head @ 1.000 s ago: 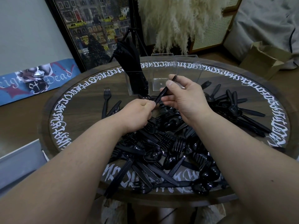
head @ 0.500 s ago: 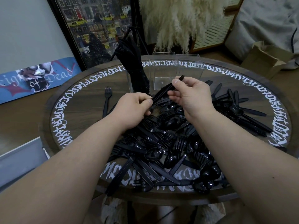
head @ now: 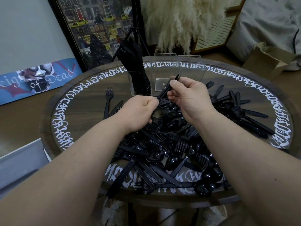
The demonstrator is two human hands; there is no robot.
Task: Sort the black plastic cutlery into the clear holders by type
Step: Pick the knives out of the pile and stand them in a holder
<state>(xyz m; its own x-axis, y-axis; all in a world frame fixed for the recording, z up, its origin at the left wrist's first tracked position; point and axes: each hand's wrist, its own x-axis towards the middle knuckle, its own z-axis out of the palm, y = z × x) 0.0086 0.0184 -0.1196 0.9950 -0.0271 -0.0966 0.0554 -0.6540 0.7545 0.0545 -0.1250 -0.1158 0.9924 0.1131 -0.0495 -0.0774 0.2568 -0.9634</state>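
A heap of black plastic cutlery [head: 172,154] lies on the round wooden table [head: 84,115]. Both hands hold one small bunch of black cutlery handles [head: 167,88], slanting up to the right above the heap. My left hand [head: 140,113] grips its lower end in a fist; my right hand [head: 187,95] pinches its upper end. I cannot tell which type the pieces are. Three clear holders stand at the back: the left holder [head: 138,82] is packed with black cutlery, the middle holder [head: 161,74] and the right holder [head: 193,69] look empty.
A single fork [head: 108,98] lies apart on the left. More cutlery [head: 241,111] spreads to the right. Behind the table stand a framed picture [head: 97,26], a tripod [head: 138,35] and pampas grass [head: 182,22]. A cardboard box [head: 267,61] sits at the right.
The bunch held between both hands has tilted lower and my right hand has shifted slightly right. The left hand stays clenched at its lower end.
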